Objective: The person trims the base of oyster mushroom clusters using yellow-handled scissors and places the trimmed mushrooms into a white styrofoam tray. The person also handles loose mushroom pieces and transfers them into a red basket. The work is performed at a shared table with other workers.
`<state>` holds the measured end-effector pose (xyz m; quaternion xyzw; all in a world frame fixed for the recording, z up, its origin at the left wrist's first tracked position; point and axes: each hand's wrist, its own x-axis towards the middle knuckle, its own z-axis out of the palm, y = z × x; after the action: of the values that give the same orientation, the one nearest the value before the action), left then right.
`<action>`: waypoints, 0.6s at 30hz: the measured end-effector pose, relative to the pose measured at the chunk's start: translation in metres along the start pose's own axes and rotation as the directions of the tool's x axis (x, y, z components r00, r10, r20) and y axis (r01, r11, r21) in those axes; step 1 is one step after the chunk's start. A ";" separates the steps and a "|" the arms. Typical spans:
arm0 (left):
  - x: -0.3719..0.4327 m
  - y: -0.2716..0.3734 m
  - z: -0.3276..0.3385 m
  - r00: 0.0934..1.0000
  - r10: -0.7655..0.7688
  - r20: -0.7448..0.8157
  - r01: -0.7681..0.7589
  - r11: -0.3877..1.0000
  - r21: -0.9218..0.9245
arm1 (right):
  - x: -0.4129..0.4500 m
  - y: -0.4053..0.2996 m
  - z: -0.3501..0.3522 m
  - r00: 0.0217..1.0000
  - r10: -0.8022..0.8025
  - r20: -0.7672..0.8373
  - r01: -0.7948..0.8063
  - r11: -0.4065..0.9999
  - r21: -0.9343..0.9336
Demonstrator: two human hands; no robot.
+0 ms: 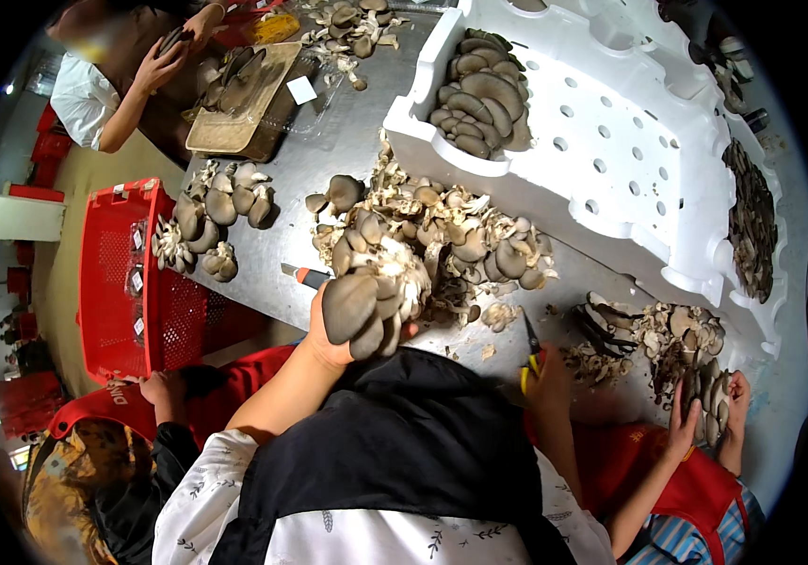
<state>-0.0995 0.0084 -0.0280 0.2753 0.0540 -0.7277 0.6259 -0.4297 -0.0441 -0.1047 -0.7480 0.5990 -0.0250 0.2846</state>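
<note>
A cluster of oyster mushrooms (365, 311) rests in my left hand (328, 332), caps towards the left and pale stems to the right. My right hand (549, 374) is closed round the yellow handles of scissors (531, 346), whose dark blades point up and away from me. Just beyond both hands lies a heap of oyster mushrooms (471, 244) on the metal table (263, 258). A utility knife (307, 275) with an orange and black handle lies at the left hand's fingers. One small trimmed piece (498, 316) is near the scissor tips.
A white foam crate (573, 191) with mushrooms at its left end stands beyond the heap. More mushrooms (213, 205) lie at the table's left edge, beside a red plastic crate (121, 282). Co-workers are left, right and across; the one at right holds mushrooms (708, 402) close by.
</note>
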 end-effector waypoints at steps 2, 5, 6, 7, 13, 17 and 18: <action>0.002 0.001 -0.007 0.999 -0.017 -0.030 0.016 0.999 -0.034 | -0.007 0.033 0.027 0.987 -0.083 -0.135 0.089 0.995 0.042; 0.001 0.002 0.022 0.992 -0.090 0.086 0.100 0.988 -0.117 | 0.000 -0.003 0.011 0.998 -0.035 -0.061 0.035 0.999 0.001; 0.004 0.003 0.024 0.987 -0.071 0.145 0.090 0.988 -0.128 | 0.003 -0.005 0.012 0.998 -0.033 -0.053 0.033 0.999 -0.010; 0.004 0.003 0.028 0.978 -0.085 0.188 0.118 0.979 -0.169 | 0.006 -0.003 0.012 0.998 -0.034 -0.044 0.033 0.999 -0.023; -0.004 0.014 0.046 0.999 -0.010 -0.054 -0.003 0.974 -0.226 | 0.041 -0.054 -0.039 0.989 -0.138 0.056 0.146 0.970 -0.196; -0.012 0.020 0.053 0.995 0.058 -0.076 -0.074 0.968 -0.238 | 0.071 -0.131 -0.066 0.885 -0.446 -0.131 0.438 0.895 -0.084; -0.011 0.022 0.054 0.997 0.064 -0.042 -0.070 0.982 -0.177 | 0.078 -0.123 -0.060 0.929 -0.370 0.029 0.371 0.924 -0.091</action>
<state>-0.0958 -0.0092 0.0281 0.2329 0.1207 -0.6935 0.6710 -0.3215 -0.1240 -0.0222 -0.8603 0.4460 -0.0455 0.2426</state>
